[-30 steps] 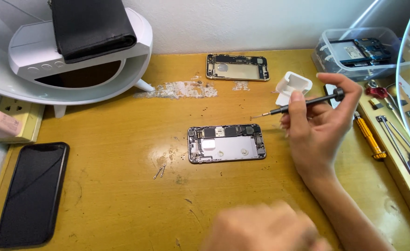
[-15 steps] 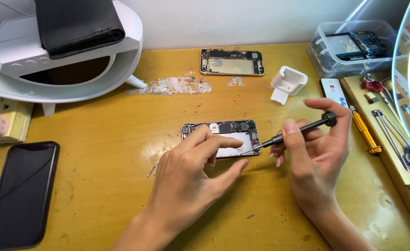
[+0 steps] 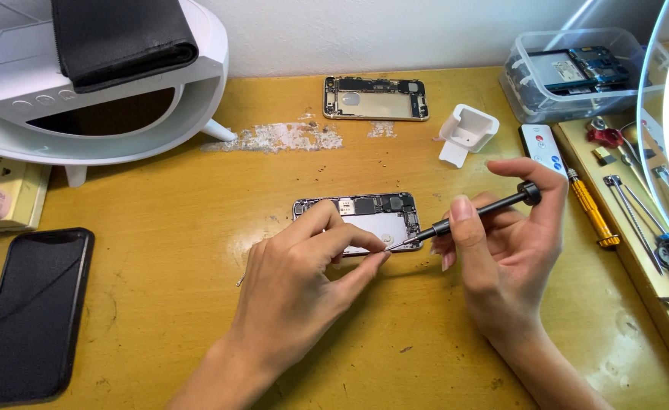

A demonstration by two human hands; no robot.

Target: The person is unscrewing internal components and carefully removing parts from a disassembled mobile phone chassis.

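Overall, yellow wooden worktable (image 3: 160, 304) fills the frame. White dome-shaped lamp stand (image 3: 107, 99) sits upper left, black slab phone (image 3: 31, 311) lower left, clear plastic parts bin (image 3: 577, 72) upper right.

Left hand (image 3: 304, 281): fingers curled narrow, pinning the opened silver phone chassis (image 3: 365, 216) at centre frame by its lower edge. Right hand (image 3: 509, 243): closed around the slim black precision screwdriver (image 3: 471, 216), tip at the chassis's lower right corner.

Technique, judged: keep the driver seated in line with the screw head, light downward pressure, turn slowly; the left hand should stop the chassis sliding.

Versus half a second ago: the hands sit much the same, tip closer onto the chassis. One second ago the left hand was off the phone and the driver was raised near the small white plastic holder (image 3: 467, 133).
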